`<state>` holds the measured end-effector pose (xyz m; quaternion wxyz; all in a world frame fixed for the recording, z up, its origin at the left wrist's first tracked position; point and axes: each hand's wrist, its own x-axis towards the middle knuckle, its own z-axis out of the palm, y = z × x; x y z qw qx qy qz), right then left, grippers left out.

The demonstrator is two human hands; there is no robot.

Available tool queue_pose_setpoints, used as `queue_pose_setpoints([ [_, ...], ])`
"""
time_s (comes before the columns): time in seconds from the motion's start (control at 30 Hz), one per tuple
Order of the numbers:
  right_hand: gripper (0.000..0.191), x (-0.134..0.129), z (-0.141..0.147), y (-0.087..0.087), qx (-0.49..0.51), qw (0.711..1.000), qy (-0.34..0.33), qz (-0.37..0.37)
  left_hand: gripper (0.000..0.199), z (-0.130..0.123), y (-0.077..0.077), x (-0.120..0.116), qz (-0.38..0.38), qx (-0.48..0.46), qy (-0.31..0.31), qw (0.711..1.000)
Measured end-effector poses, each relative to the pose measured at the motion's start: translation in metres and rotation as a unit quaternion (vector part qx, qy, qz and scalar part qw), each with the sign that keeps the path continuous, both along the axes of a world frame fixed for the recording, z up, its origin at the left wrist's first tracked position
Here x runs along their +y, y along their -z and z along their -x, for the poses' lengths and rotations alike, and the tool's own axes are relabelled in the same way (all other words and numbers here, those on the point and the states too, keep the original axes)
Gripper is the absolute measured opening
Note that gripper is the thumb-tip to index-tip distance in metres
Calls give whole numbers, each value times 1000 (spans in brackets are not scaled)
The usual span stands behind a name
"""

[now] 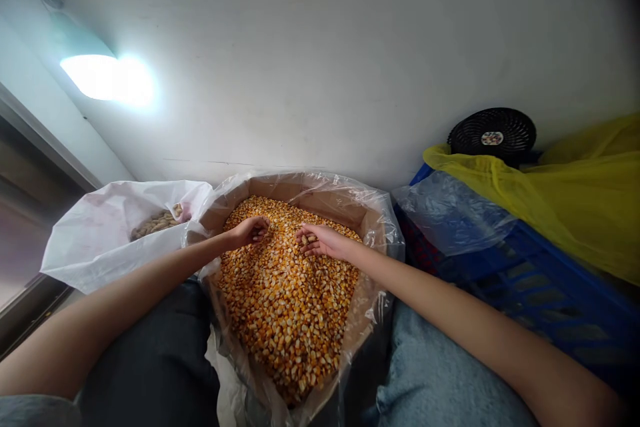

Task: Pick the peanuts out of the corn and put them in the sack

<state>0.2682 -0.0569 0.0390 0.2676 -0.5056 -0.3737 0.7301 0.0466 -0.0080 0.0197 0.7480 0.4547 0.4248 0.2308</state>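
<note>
Since the corn kernels [285, 300] are small, hard and slippery, best scooped from beneath, the right hand [317, 240] curls around a few while the left hand [253, 231] curls over, its palm hidden.

My left hand [254, 231] and my right hand [320, 241] are close, with a small gap between them. Over the corn [285, 300] there is room to move my hands all around. The box [325, 190] and its clear plastic bag [385, 227] stand in the way at the sides. On my left, a white sack [100, 240] sits right by the box. On my right, a blue crate [530, 280] and a yellow plastic sheet [550, 193] block the way. The white wall [300, 80] stops my hands in front.
</note>
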Motion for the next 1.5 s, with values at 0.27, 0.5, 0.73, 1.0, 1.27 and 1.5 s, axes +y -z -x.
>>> queue_pose_setpoints([
  [0.27,16,2,2,-2,100,995,13,-26,17,-4,-6,-2,99,-59,-72,991],
  [0.5,33,3,2,-3,131,989,6,-76,30,-18,-8,-8,155,-112,-55,980],
  [0.73,24,7,13,-6,108,986,53,-117,37,-33,-5,-7,162,-157,-66,972],
  [1.0,17,18,29,-3,-9,980,35,-195,47,-36,-7,-9,176,-162,-22,971],
  [1.27,17,22,32,-1,-15,979,10,-204,41,-33,-6,-9,173,-152,-44,972],
  [1.5,16,18,32,-6,-24,981,21,-191,37,-32,-6,-8,183,-131,-48,973],
])
